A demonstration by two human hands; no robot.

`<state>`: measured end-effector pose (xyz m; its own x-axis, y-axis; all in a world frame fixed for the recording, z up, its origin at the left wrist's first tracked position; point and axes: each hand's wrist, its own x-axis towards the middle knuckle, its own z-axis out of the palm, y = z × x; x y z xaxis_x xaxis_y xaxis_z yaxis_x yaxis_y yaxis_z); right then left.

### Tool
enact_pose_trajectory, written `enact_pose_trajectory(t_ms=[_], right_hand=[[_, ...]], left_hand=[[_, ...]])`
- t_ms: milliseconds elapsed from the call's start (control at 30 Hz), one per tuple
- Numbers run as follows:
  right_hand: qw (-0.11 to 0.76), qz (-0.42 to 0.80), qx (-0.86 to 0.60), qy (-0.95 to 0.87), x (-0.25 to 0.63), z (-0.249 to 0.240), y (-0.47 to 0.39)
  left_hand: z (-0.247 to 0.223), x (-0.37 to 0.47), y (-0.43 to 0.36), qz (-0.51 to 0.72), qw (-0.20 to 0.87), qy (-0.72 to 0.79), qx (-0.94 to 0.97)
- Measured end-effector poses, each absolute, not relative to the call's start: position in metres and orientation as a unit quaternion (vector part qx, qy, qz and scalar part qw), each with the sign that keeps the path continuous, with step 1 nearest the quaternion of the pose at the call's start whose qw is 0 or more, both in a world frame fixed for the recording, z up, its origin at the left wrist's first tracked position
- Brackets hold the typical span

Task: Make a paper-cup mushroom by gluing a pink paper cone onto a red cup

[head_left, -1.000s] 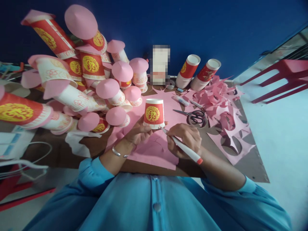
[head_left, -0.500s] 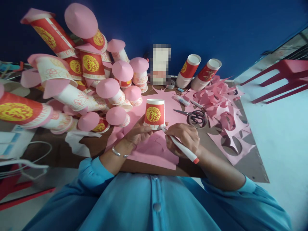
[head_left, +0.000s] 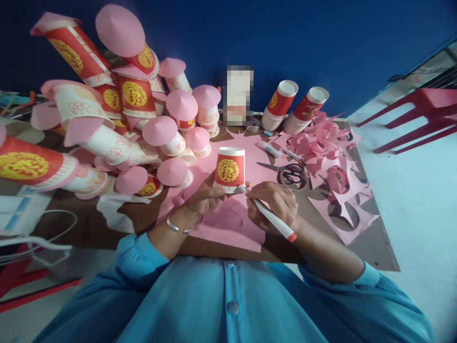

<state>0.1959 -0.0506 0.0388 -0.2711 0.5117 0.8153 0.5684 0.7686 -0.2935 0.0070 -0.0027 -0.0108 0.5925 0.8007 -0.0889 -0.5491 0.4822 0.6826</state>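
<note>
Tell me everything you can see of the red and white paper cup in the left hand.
The red and white paper cup narrows toward its white top, so it looks upside down. A red band with a round yellow emblem covers most of its visible side, above a white patterned rim. It is held roughly upright over pink paper sheets, its lower edge in the bare left hand. The white, red-ended pen in the right hand points at that edge; its far side is hidden.
</note>
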Motion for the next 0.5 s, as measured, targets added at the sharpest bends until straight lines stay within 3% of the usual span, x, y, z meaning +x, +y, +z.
enact_pose_trajectory(t_ms=[500], right_hand=[[0.509,-0.036,-0.335,-0.792,0.1931,0.0387,-0.05]], left_hand=[[-0.0081,0.0073,-0.0028,0.402,0.836,0.208,0.311]])
